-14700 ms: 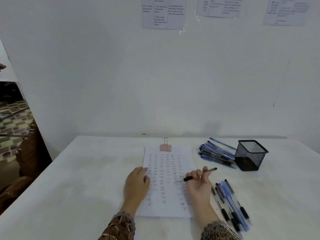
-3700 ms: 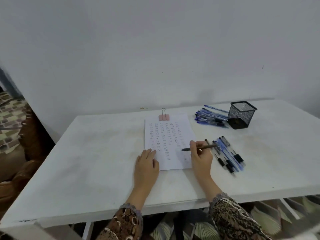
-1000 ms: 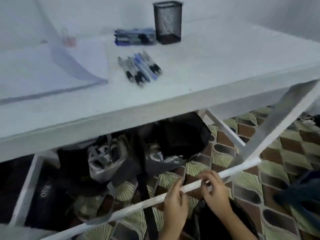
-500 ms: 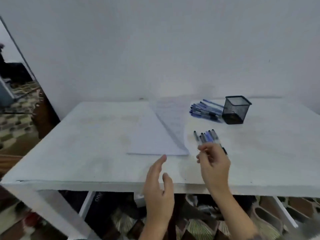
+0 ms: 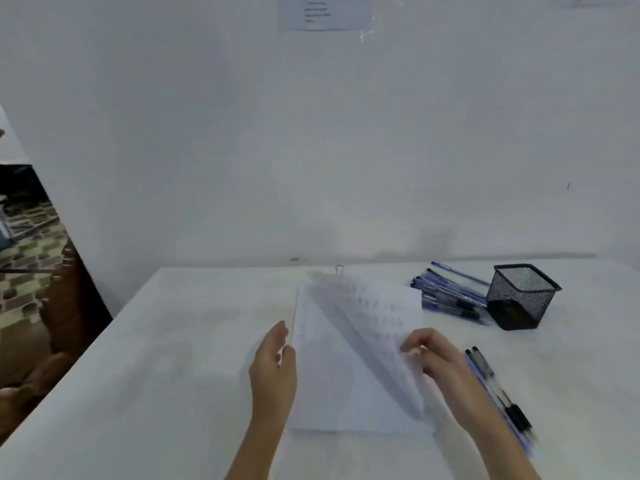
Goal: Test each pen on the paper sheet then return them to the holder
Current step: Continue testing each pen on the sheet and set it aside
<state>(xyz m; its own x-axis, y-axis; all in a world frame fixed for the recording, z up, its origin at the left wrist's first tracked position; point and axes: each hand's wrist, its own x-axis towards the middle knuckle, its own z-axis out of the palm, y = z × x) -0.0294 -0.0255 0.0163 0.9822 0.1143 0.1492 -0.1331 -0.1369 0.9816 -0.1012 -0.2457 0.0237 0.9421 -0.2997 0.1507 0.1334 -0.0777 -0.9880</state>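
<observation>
Wht table (image 5: 173, 358) – paper (image 5: 332, 403), mesh holder (image 5: 519, 299), far pens (image 5: 450, 296), near pens (image 5: 498, 393).

Paper sheet (image 5: 374, 323) lifted, blue pens (image 5: 446, 296) beside black mesh holder (image 5: 519, 296)

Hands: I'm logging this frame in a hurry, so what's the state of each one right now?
Left hand: open, fingers straight, at the left edge of the paper stack.
Right hand: closed, pinching the lifted top sheet.

White counter (image 5: 173, 375), white paper sheet (image 5: 332, 393) with faint blue marks, black mesh holder (image 5: 519, 299), blue and black pens (image 5: 450, 296), white wall (image 5: 242, 133), green-brown patterned floor (image 5: 24, 237)
</observation>
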